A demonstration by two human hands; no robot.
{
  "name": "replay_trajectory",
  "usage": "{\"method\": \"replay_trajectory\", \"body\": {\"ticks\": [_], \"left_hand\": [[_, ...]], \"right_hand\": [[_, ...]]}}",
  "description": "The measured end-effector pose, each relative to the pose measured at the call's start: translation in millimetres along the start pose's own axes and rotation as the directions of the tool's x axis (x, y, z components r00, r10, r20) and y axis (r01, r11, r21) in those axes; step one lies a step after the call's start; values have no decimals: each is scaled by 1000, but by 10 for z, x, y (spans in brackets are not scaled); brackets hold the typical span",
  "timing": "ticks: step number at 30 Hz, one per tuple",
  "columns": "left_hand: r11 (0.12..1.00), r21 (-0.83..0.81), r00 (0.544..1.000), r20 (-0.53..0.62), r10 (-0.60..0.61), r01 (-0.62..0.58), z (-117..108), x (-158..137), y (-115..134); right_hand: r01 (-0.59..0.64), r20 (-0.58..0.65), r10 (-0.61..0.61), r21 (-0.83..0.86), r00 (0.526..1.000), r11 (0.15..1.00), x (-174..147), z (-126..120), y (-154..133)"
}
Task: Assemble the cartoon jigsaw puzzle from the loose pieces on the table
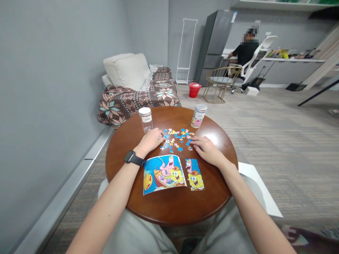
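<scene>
Loose jigsaw pieces [180,149], mostly blue with some pink and yellow, lie scattered in the middle of the round wooden table [169,208]. At their left edge rests my left hand [150,141], fingers extended and touching pieces. My right hand [208,150] lies on the right side of the pile, its fingers stretched out over a few pieces. Closer to me is a slightly curled picture sheet [164,174] with cartoon characters in a boat. Right of it lies a narrow cartoon section [195,176] that looks like joined jigsaw pieces.
A clear jar with a white lid [147,121] stands beyond my left hand. A printed canister [198,116] stands at the back right of the table. Behind are a covered sofa [164,90], a red bin [194,91], a gold-framed chair [221,80] and a seated person [246,53].
</scene>
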State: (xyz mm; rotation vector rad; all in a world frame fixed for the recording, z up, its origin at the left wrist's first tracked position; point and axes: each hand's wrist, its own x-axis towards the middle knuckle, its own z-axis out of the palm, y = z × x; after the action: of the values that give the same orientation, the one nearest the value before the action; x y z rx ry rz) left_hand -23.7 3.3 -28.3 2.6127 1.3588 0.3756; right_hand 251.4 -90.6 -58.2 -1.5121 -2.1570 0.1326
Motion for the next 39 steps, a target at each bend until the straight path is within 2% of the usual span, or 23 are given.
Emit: {"method": "replay_trajectory", "body": {"ticks": [6,12,20,25,31,39], "left_hand": [[999,-42,1000,10,-5,5,4,-10,46],[998,-5,998,-34,-60,60,2,-6,48],[987,35,985,-67,-157,159,-20,-3,79],[981,30,976,-109,-188,192,9,-3,62],[987,20,983,-92,-158,161,65,10,78],[996,27,992,-93,-85,87,108,46,13]], "right_hand": [[4,24,-3,-31,1000,1000,-6,-2,-5],[18,-5,-18,-2,1000,1000,-1,-8,14],[-116,-41,113,-73,993,991,-3,-20,-7],[-90,-39,88,-52,995,995,-4,-12,1],[-93,-15,92,-53,996,994,-2,-16,-6],[-185,-85,176,-110,981,976,-16,8,30]]}}
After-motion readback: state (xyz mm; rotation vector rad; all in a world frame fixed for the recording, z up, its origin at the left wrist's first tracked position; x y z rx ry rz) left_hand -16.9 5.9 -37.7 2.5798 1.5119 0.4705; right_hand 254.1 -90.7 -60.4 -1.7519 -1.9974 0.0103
